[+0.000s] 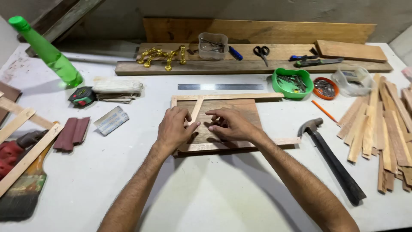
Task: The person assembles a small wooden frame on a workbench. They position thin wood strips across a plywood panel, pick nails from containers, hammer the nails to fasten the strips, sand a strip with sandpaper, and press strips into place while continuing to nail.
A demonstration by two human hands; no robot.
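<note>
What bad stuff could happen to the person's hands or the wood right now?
1. The thin slanted strip lies loose on the dark wooden board under the left hand and right hand; a nudge might shift it.
2. The strip's rough edges could give fingers a splinter.
3. The hammer lies close by the right forearm; a sweep of that arm might knock it.
</note>
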